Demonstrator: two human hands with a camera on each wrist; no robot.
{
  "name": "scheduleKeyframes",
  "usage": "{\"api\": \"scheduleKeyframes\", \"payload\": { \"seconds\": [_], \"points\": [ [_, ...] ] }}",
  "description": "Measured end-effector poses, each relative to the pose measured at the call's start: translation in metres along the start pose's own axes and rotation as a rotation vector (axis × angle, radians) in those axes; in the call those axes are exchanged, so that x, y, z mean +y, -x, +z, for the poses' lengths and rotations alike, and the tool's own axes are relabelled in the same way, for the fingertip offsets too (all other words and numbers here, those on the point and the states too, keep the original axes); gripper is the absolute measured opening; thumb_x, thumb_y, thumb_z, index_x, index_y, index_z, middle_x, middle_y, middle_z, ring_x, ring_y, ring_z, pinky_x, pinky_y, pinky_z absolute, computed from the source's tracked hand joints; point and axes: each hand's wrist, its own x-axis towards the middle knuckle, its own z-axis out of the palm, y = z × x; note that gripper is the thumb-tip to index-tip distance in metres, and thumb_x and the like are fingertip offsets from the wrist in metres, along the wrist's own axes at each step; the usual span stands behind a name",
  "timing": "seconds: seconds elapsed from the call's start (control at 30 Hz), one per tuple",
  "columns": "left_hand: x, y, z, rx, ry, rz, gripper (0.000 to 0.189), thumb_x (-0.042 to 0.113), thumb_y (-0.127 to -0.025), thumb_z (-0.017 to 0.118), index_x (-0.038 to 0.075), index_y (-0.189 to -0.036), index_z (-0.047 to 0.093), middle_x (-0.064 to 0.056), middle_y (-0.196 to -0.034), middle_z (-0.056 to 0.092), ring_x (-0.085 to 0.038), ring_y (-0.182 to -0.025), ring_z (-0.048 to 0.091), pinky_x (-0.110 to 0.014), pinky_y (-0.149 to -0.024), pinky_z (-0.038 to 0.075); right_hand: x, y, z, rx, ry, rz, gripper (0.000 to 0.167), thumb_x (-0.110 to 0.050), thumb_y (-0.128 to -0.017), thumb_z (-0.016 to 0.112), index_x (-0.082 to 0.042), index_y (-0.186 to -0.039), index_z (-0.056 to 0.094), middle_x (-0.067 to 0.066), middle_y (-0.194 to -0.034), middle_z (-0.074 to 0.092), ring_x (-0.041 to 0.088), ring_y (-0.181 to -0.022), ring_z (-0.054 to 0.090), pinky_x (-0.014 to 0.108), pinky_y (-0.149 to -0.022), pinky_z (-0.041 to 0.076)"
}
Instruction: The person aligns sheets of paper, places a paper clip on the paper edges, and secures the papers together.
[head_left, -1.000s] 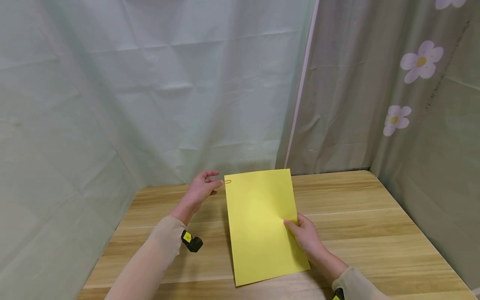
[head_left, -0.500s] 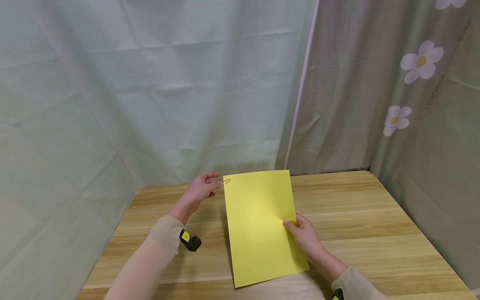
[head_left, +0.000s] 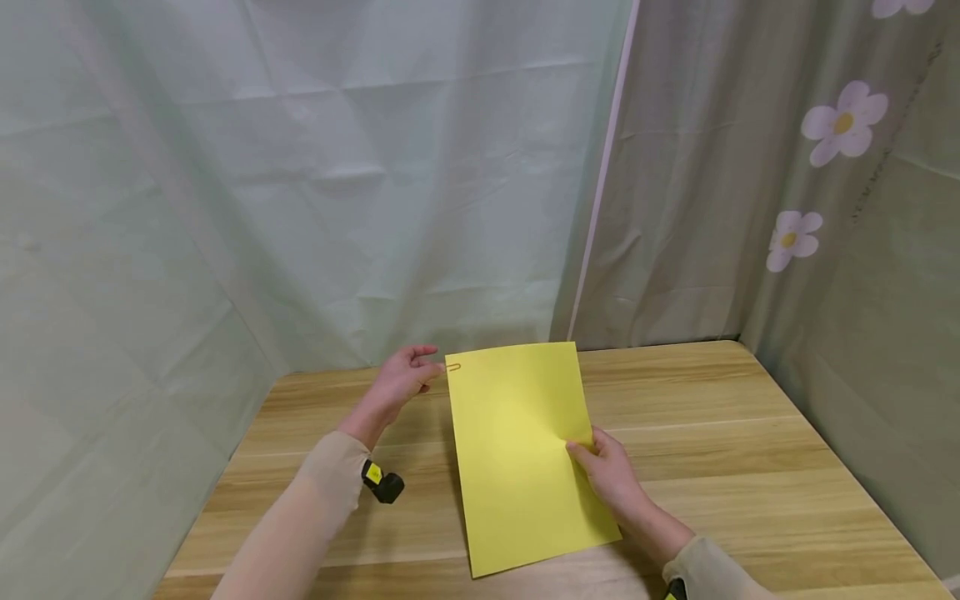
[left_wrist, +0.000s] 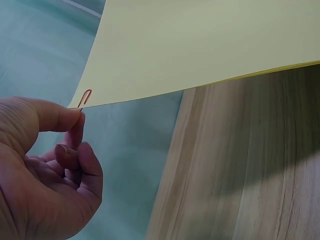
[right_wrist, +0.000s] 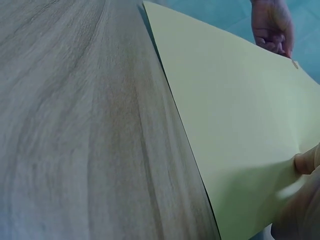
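Yellow paper (head_left: pixel 517 475) stands tilted over the table, and layered edges in the left wrist view suggest more than one sheet. A red paper clip (left_wrist: pixel 86 97) sits over its far left corner. My left hand (head_left: pixel 397 383) pinches the outer end of that clip between thumb and index finger, right at the paper's edge; its other fingers curl loosely. At the right long edge, my right hand (head_left: pixel 611 475) grips the paper with the thumb (right_wrist: pixel 306 162) pressed on the front, denting it slightly. The right hand's other fingers are mostly hidden behind the paper.
Beneath the paper lies a wood-grain table (head_left: pixel 720 450). Pale curtains (head_left: pixel 360 183) enclose its back and sides, with flower prints (head_left: pixel 843 123) on the right. A small black device (head_left: pixel 384 483) is strapped to the left wrist.
The paper has shifted slightly left and down at its far edge. The clip tilted upward half a second ago and now lies more level. Both hands keep their holds.
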Motion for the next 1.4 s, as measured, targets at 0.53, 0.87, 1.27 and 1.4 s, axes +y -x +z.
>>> {"api": "scheduleKeyframes", "payload": {
  "seconds": [0.53,0.87,1.27,1.4],
  "points": [
    [-0.005,0.001,0.0,-0.013,0.015,-0.013,0.056,0.016,-0.1,0.066,0.004,-0.15,0.044,-0.014,-0.119,0.063,-0.03,-0.103,0.059,-0.035,-0.085,0.051,0.002,0.001,-0.001,-0.017,0.048,0.007,0.036,-0.012,-0.102,0.062,0.003,-0.135,0.059,0.014,-0.094,0.07,0.026,-0.075,0.068,0.038,-0.064,0.059],
    [-0.01,0.007,-0.003,-0.012,0.157,-0.005,0.061,0.024,-0.107,0.055,0.002,-0.158,0.031,-0.025,-0.149,0.045,-0.043,-0.132,0.051,-0.052,-0.109,0.043,-0.001,-0.004,-0.005,-0.008,0.012,0.03,0.033,-0.013,-0.103,0.061,0.005,-0.131,0.058,0.014,-0.093,0.069,0.026,-0.076,0.068,0.038,-0.064,0.059],
    [-0.029,0.026,0.004,-0.07,0.18,-0.054,0.06,0.028,-0.107,0.056,0.0,-0.155,0.035,-0.026,-0.156,0.038,-0.044,-0.137,0.045,-0.051,-0.11,0.042,-0.009,-0.006,-0.009,-0.001,-0.031,0.04,0.036,-0.012,-0.102,0.062,0.005,-0.133,0.057,0.015,-0.096,0.069,0.025,-0.078,0.068,0.037,-0.066,0.059],
    [-0.039,0.032,0.009,-0.082,0.206,-0.067,0.062,0.03,-0.105,0.06,-0.001,-0.154,0.037,-0.026,-0.156,0.038,-0.044,-0.137,0.046,-0.051,-0.11,0.042,-0.009,-0.006,-0.009,-0.001,-0.038,0.043,0.035,-0.012,-0.103,0.061,0.005,-0.133,0.057,0.015,-0.095,0.07,0.025,-0.078,0.068,0.037,-0.066,0.059]
  ]
}}
